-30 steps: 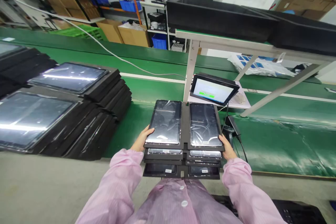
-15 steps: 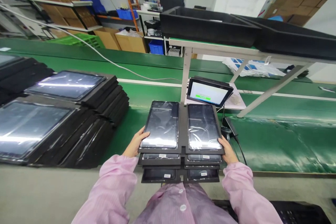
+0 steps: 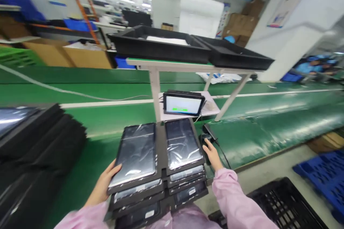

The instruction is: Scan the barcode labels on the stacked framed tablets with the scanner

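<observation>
1. a stack of black trays point(image 3: 158, 182) is held against the person's front, above the near edge of the green surface point(image 3: 268, 128); its long axis runs away from the body toward the small monitor point(image 3: 183, 103), tilted a little to the right, and its left side sits lower than its right.
2. the top tray carries two dark screen panels point(image 3: 161, 148) side by side under clear film, glass up, long sides parallel to the stack's axis.
3. the lower trays show panel edges with small white labels point(image 3: 191, 192); the writing on them is too small to be read.
4. the left hand point(image 3: 106, 184) is closed on the stack's left edge, thumb laid over the top tray.
5. the right hand point(image 3: 212, 154) is off the stack, open with fingers spread narrowly, just beside a black scanner point(image 3: 208, 134) on the surface.
6. the monitor shows a white screen with a green bar; its text is unreadable.
7. two large black bins point(image 3: 188, 48) stand on the raised shelf point(image 3: 172, 65); the left one holds a white sheet.
8. more black trays point(image 3: 32, 150) are stacked at left, blurred.
</observation>
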Demonstrator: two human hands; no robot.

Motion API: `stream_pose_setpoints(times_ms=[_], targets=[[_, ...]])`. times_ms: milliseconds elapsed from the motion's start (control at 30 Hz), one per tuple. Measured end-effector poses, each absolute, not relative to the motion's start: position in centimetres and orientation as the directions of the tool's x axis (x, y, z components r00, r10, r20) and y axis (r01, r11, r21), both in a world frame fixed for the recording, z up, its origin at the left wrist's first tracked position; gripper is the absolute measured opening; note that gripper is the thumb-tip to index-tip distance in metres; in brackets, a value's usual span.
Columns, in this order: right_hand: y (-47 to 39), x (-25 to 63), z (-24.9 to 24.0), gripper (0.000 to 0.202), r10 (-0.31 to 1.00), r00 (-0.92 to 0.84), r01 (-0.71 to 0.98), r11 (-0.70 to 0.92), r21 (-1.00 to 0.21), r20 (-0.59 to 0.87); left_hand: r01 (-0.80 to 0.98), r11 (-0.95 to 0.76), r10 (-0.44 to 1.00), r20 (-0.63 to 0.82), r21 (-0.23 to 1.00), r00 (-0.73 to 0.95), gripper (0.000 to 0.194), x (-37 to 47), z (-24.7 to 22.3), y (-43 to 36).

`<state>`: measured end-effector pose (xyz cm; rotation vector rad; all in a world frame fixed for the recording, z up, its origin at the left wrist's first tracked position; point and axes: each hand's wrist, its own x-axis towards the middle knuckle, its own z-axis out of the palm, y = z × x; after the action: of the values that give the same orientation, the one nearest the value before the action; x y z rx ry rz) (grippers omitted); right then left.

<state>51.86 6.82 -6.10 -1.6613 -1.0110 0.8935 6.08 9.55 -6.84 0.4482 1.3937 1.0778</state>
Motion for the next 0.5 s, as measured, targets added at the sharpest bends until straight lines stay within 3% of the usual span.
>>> stream_pose_setpoints(times_ms=[100,167,333,500], targets=[[6.3,55.6,-6.0,0.069,0.747,0.664,0.337,-0.305,-0.891,-0.005,-0.346,0.569,0.720,-0.655,0.746,-0.228,0.075,5.9,-6.9,10.0],[6.5,57.6,-6.1,0.062,0.685,0.728,0.366,-0.394,-0.843,-0.003,-0.352,0.597,0.676,-0.688,0.721,-0.263,0.070,6.1,-6.7,10.1],[9.8,57.5,-7.7,0.029,0.813,0.544,0.370,-0.454,-0.811,-0.206,-0.333,0.537,0.729,-0.625,0.775,-0.279,0.070,6.7,-6.7,9.9],[10.9,55.5,-8.9,0.019,0.805,0.369,0.127,-0.539,-0.833,-0.465,-0.297,0.465,0.799,-0.540,0.834,-0.265,0.074,6.7,-7.0,9.9]])
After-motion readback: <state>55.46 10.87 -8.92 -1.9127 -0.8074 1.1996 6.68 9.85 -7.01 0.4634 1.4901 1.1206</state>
